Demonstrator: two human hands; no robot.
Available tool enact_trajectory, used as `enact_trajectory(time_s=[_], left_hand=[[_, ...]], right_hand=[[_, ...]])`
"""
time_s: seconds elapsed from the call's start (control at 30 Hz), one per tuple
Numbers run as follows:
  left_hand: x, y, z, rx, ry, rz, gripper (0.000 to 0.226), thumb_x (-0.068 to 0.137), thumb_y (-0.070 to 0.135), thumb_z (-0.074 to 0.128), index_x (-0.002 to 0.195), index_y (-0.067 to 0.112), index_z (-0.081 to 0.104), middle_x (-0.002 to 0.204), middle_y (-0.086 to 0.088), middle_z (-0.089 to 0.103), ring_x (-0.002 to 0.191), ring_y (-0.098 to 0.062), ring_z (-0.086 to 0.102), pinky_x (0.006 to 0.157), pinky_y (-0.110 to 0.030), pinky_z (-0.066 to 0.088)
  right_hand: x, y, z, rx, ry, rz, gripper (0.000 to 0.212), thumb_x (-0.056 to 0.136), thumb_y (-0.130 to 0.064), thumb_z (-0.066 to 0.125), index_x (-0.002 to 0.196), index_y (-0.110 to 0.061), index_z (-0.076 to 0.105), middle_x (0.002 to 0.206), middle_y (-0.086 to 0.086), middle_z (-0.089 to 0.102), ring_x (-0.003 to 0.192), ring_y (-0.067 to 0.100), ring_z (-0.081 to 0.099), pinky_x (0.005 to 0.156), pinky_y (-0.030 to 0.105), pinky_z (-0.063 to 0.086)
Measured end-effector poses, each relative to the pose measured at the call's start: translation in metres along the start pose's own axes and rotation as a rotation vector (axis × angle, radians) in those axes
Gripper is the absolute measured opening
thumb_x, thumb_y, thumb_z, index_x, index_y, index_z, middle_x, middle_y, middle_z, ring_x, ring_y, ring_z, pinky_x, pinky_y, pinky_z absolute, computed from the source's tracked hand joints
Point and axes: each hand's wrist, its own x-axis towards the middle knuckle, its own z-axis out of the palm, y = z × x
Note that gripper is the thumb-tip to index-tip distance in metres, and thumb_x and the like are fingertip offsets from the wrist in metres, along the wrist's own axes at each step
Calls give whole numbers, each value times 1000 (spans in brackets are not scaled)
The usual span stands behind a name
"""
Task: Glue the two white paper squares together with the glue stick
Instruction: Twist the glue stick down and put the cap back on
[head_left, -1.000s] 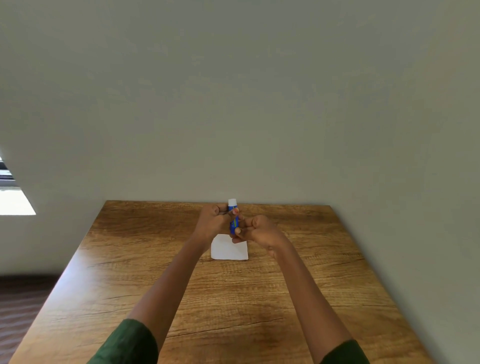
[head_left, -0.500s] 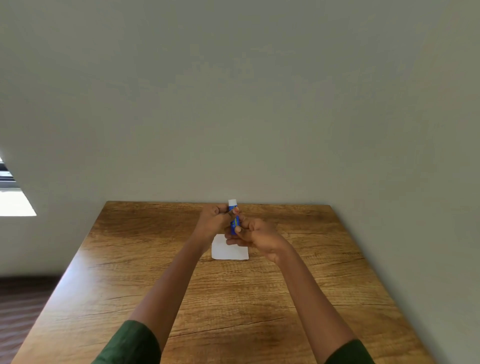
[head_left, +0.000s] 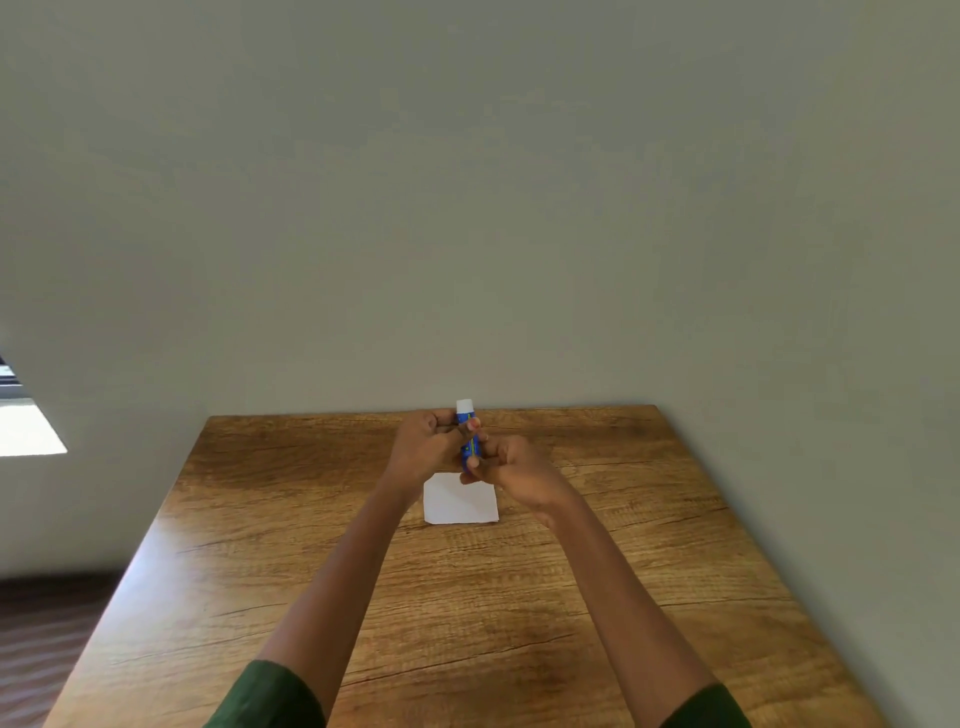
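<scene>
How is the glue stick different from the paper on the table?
The glue stick is blue with a white end; the paper is all white. The glue stick stands upright, held by the left hand and right hand; the paper lies flat, unheld, on the table.

Dark green sleeves (head_left: 270, 696) — apparently pushed up — bare forearms

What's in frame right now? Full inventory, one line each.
glue stick: 1, blue body with white top, upright, held above the paper in both hands
white paper: looks like one square, maybe two stacked, flat on the table below the hands
table: 1, brown wood grain, against the wall
wall: grey-green, behind the table
window: 1, bright, far left edge
left hand: 1, gripping the stick's upper part
right hand: 1, gripping its lower end
sleeves: 2, dark green, bottom edge
</scene>
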Motion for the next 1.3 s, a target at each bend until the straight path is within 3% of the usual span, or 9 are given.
enact_trajectory(time_s=[0.1,0.2,0.37,0.47,0.63,0.77,1.03,1.17,1.3], left_hand=[[1,-1,-1,25,1,20,12,81,17,69,90,11,72,68,7,73,71,-14,70,70,-30,58],[0,2,2,28,1,11,15,82,17,67,93,7,70,65,9,72,59,-8,67,49,-21,53],[1,-3,-2,21,-15,29,20,81,16,68,98,4,70,79,-4,73,73,-12,71,60,-21,55],[0,-6,-5,-2,-22,26,10,82,16,68,90,11,71,70,7,74,70,-9,70,61,-21,57],[-1,-8,-5,-1,-7,42,13,82,15,66,91,6,71,70,4,73,66,-9,69,60,-20,57],[-1,-10,-6,8,-16,56,19,81,13,67,96,2,70,72,5,73,70,-7,70,66,-19,57],[-1,-7,-6,-21,-46,31,5,81,14,67,84,15,71,74,1,74,76,-16,71,72,-29,58],[0,-7,-3,23,-47,60,13,82,13,66,92,5,71,75,-2,73,69,-11,70,60,-23,55],[-1,-8,0,45,-56,57,18,83,10,66,95,-2,69,80,-3,71,67,1,68,59,-9,50]], right_hand=[[4,-1,3,-59,194,-12,14,71,-11,77,84,-9,73,87,11,73,87,21,68,84,34,54],[8,1,9,-97,281,-13,19,63,-18,83,71,-9,68,84,13,73,78,22,66,76,37,51],[12,8,5,-66,47,52,26,74,-25,74,98,-14,69,102,8,72,97,20,65,92,36,51],[10,7,4,42,-41,61,26,87,-16,61,112,-7,65,113,7,68,98,18,65,80,23,45],[10,8,4,45,79,24,18,76,0,69,93,2,71,91,12,70,84,17,65,81,26,53],[12,12,11,-53,130,12,22,70,-19,79,88,-10,71,81,5,68,80,15,62,80,34,51],[6,8,5,166,-150,90,18,92,-18,55,105,-11,63,97,-2,68,90,10,66,83,28,39],[8,7,2,88,-22,32,20,84,0,62,102,8,65,84,11,68,79,17,66,67,17,55],[11,15,6,-18,150,20,24,68,-2,77,91,3,72,90,19,73,84,23,68,77,33,57]])
